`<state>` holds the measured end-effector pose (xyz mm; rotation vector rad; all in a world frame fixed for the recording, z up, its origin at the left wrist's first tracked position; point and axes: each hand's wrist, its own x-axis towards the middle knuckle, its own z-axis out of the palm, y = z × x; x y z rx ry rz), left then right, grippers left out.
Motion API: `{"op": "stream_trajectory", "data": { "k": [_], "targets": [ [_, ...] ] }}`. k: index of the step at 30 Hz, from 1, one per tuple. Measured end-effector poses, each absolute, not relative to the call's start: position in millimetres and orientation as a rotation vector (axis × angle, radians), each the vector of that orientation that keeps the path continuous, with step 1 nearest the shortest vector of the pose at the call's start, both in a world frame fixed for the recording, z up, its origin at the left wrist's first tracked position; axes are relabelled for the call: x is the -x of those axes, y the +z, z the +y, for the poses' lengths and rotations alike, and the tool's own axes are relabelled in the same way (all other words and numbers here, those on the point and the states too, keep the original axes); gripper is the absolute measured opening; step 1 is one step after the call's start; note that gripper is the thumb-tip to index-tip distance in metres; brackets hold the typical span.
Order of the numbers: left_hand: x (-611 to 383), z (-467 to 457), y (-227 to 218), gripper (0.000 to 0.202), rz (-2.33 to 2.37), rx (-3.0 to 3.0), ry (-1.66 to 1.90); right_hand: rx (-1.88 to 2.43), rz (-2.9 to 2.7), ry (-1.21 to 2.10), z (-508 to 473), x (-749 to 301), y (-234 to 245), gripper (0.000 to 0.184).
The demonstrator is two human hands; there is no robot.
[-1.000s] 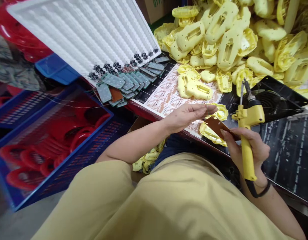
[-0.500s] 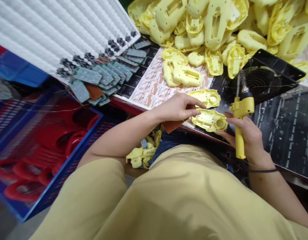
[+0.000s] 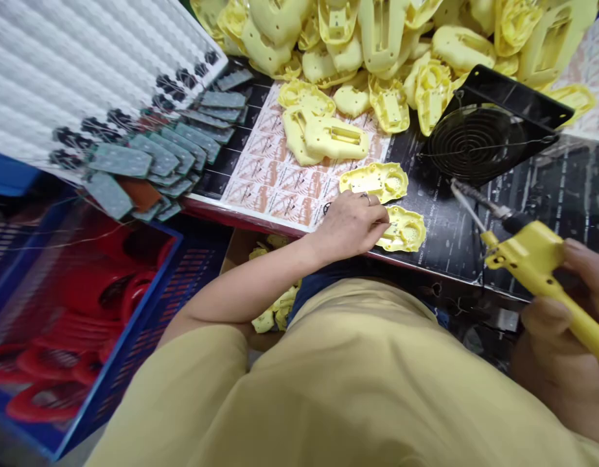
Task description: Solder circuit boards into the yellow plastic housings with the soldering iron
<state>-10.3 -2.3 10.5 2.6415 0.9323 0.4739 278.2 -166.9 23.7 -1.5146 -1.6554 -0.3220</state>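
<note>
Bench edge: my left hand (image 3: 351,224) rests on a yellow shell (image 3: 404,229); my right hand (image 3: 557,344) is clenched round a yellow soldering iron (image 3: 537,256).
My fingers cover the shell's 9 o'clock end, so I cannot tell whether they pinch it. My right hand is blurred and cut off. A second shell (image 3: 375,181) lies at 11 o'clock, a black fan (image 3: 474,139) at 1, and green circuit boards (image 3: 153,155) at 9. The mat's (image 3: 450,233) print is unreadable.

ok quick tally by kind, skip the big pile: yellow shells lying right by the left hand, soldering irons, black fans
yellow shells by the left hand: 2
yellow soldering iron in the right hand: 1
black fan: 1
total: 4
</note>
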Motion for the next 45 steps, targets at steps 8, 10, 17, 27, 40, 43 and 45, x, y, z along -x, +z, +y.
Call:
{"op": "stream_trajectory", "data": {
  "k": [8, 10, 17, 27, 40, 43, 45],
  "targets": [
    [6, -5, 6, 0.019, 0.912, -2.679, 0.501, 1.300, -1.644, 0.101, -156, -281, -9, 0.044],
    [6, -4, 5, 0.018, 0.901, -2.692, 0.503, 1.182, -1.663, 0.137, -149, -280, -10, 0.040],
    [5, -3, 6, 0.019, 0.870, -2.692, 0.524, 0.916, -1.740, 0.283, -126, -279, -2, 0.035],
    [5, -1, 10, 0.021, 0.856, -2.717, 0.461, 0.916, -1.931, 0.386, -112, -290, 22, 0.021],
    [4, 0, 14, 0.021, 0.888, -2.699, 0.380, 0.981, -1.972, 0.324, -116, -289, 15, 0.009],
    [3, 0, 15, 0.021, 0.892, -2.697, 0.358, 0.986, -1.931, 0.331, -118, -291, 15, 0.008],
    [3, 1, 16, 0.020, 0.888, -2.695, 0.352, 0.985, -1.829, 0.312, -120, -293, 16, 0.011]
  ]
}}
